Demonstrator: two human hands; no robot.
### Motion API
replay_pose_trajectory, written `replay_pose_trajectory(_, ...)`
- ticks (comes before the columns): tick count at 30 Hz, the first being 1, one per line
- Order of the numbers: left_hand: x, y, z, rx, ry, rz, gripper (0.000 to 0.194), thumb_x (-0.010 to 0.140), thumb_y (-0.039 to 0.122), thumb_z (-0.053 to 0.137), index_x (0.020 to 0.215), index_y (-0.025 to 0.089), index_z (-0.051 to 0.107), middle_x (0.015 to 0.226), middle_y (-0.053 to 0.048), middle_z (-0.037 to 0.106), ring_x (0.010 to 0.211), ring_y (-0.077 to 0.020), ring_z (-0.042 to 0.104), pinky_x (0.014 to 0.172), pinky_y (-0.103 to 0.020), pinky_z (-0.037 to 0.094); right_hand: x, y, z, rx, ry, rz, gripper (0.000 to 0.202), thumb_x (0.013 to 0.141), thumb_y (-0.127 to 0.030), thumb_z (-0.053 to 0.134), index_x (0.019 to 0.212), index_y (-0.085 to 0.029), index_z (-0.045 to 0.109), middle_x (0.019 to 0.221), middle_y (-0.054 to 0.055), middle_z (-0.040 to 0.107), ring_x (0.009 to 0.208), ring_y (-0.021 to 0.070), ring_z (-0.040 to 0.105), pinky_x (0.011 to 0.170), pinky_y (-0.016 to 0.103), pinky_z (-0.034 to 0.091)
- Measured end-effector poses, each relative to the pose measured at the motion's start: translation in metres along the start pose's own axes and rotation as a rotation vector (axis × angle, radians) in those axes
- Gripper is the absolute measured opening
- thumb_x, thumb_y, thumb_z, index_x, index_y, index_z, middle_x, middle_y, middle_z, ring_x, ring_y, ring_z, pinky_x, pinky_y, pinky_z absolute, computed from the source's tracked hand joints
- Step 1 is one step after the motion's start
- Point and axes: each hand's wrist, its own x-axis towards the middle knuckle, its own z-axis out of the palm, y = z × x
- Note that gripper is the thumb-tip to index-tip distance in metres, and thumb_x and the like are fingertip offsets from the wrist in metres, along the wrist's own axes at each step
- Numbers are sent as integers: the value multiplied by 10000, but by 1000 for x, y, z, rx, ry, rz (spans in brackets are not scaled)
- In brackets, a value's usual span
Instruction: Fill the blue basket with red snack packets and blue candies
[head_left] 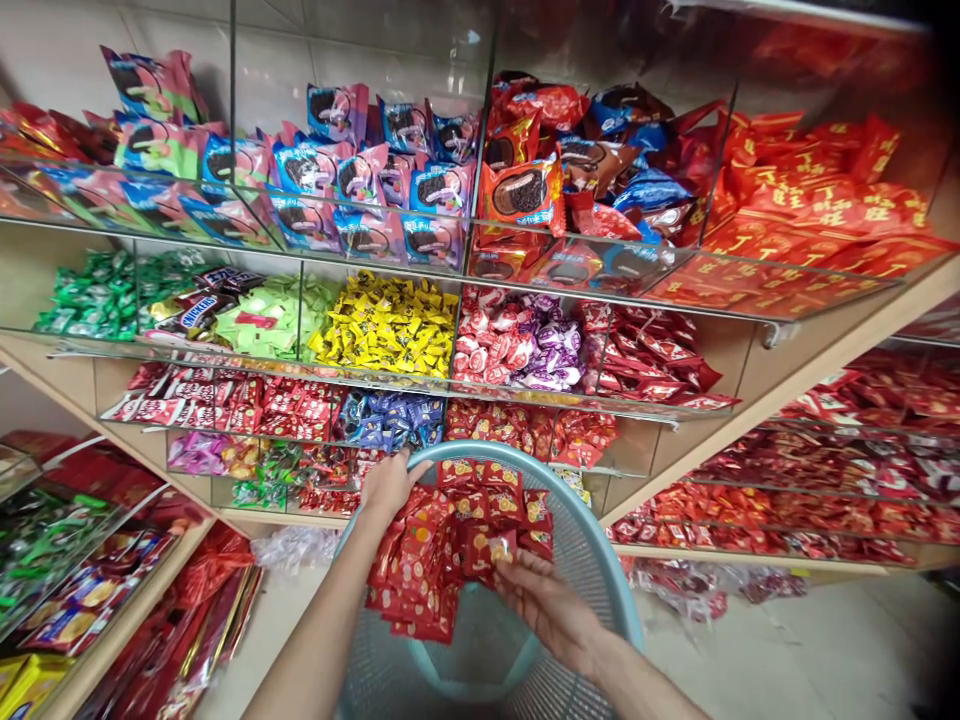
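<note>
My left hand (386,490) is closed over the far left rim of a light blue-green plastic basket (628,600), its thumb lying along the edge. Inside lie several red snack packets (416,560) printed with small orange fruit pictures, piled on the left and far side. Reaching in from the right, my right hand (547,605) has its fingertips pinched on the near edge of one red packet (486,545). Part of the basket's bare bottom (480,640) shows below the packets.
Glass-fronted shelves rise just beyond the basket, with yellow candies (386,325), Snickers bars (196,312), blue-pink cookie packs (307,170) and red packs (817,190). A slanted wooden panel (780,390) edges the right side. Plastic bags (296,548) lie on the floor (825,650).
</note>
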Motion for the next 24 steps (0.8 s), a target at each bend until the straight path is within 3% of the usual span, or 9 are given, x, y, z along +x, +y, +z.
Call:
replay_pose_trajectory(6, 0, 0, 1, 11, 5, -9, 540, 783, 584, 265, 1058, 191, 513, 895, -121, 628, 845, -233, 589, 710, -300, 411, 4, 27, -10, 74, 139, 101, 211, 515, -182, 744, 664, -145, 598, 606, -11, 627, 546, 80, 573, 536, 176, 455)
replay_pose_trajectory(14, 0, 0, 0, 11, 0, -4, 543, 780, 589, 264, 1042, 188, 520, 906, -124, 626, 847, -233, 586, 713, -303, 409, 11, 22, -13, 151, 220, 86, 246, 514, -252, 747, 675, -143, 596, 596, -8, 633, 505, 70, 559, 489, 176, 444)
replay_pose_trajectory(24, 1, 0, 0, 13, 0, -1, 530, 786, 576, 269, 1047, 188, 517, 903, -123, 624, 834, -228, 588, 702, -297, 409, 14, 23, -18, 158, 193, 41, 236, 484, -183, 756, 663, -129, 612, 673, 33, 665, 667, 125, 621, 647, 218, 503)
